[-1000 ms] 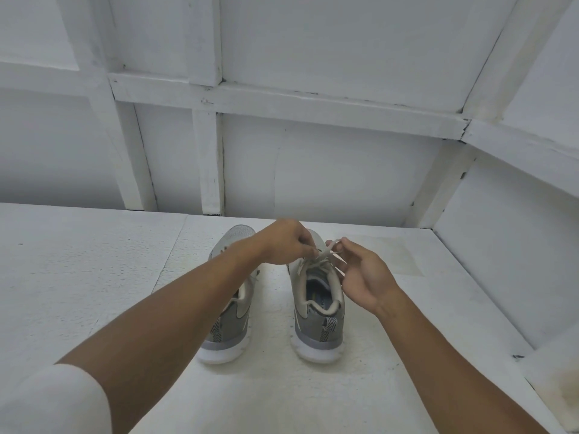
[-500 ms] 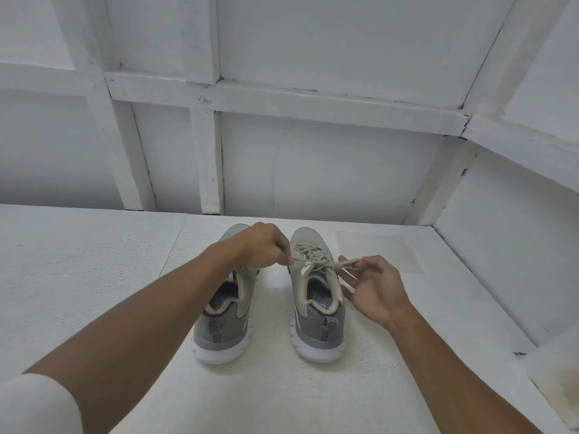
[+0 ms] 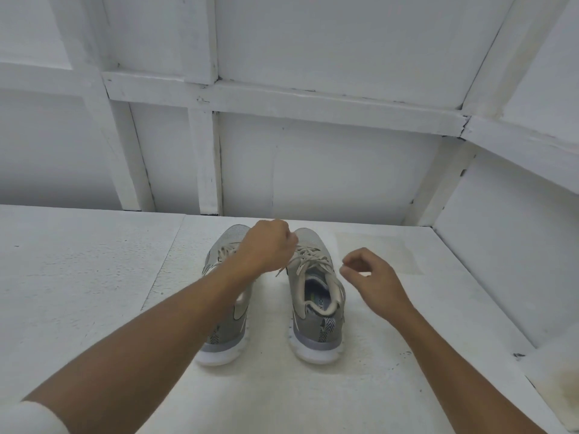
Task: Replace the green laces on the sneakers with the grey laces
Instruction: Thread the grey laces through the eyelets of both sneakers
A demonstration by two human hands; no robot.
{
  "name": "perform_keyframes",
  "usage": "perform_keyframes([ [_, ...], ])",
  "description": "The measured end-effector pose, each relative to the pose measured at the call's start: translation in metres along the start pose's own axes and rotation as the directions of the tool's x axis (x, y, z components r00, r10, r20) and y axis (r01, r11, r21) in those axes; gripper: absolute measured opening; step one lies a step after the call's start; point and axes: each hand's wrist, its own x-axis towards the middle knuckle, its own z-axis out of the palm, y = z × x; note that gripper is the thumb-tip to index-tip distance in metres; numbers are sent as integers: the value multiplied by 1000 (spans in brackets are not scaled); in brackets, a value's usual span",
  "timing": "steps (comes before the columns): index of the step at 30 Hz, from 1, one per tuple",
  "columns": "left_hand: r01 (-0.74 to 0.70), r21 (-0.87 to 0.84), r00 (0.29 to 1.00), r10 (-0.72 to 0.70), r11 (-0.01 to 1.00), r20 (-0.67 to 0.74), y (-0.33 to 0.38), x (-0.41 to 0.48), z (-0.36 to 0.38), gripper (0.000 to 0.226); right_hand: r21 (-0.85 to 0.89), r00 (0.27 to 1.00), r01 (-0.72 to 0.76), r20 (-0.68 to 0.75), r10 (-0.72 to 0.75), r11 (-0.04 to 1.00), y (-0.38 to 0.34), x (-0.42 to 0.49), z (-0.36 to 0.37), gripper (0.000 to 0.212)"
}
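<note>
Two grey mesh sneakers stand side by side on the white table (image 3: 78, 277), the left sneaker (image 3: 225, 333) beside the right sneaker (image 3: 316, 327). Pale grey-beige laces (image 3: 310, 255) thread the right sneaker, whose insole reads "Y FO". There are two hands. The left hand (image 3: 266, 245), over its left edge, has its grip curled round a lace. The right hand (image 3: 372, 277) is just to its right, fingers curled; whether that grip holds anything cannot be told.

Right hand (image 3: 372, 278) moved right, away from lace (image 3: 308, 256); left hand (image 3: 266, 245) shifted forward.
</note>
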Motion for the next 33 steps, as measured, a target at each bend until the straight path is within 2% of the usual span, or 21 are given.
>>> perform_keyframes([
  [3,129,-7,989,-128,992,72,17,-8,15,50,-137,985,161,78,-151,977,-15,-2,10,9],
  [5,166,12,983,-166,986,80,21,-11,24,49,-245,975,217,101,-198,945,-17,0,12,12],
  [9,236,-187,972,-235,954,26,21,-9,34,31,-358,957,290,136,-257,888,-16,4,10,4],
  [12,202,-364,975,-221,909,-11,22,-11,38,12,-403,940,340,161,-300,850,-14,8,8,9],
  [14,193,-439,969,-240,877,-53,20,-12,42,6,-438,923,385,170,-346,812,-10,11,3,14],
  [18,262,-520,924,-367,813,-109,14,-19,57,6,-524,918,394,251,-306,755,14,15,-9,18],
  [20,291,-543,900,-419,788,-125,15,-27,64,10,-509,923,373,292,-253,775,23,14,-9,17],
  [24,303,-564,883,-449,768,-137,18,-32,69,10,-373,927,244,361,-103,895,13,18,-13,11],
  [25,298,-581,883,-450,758,-134,18,-31,70,9,-302,925,165,378,-41,939,9,19,-17,11],
  [27,297,-598,882,-455,744,-127,17,-30,72,9,-22,907,-47,419,51,999,1,19,-26,6],
  [30,305,-595,878,-462,743,-127,16,-30,74,8,406,899,-238,437,41,882,-2,19,-25,6],
  [33,313,-589,874,-468,745,-128,16,-29,74,8,627,915,-309,401,44,715,-3,19,-8,12],
])
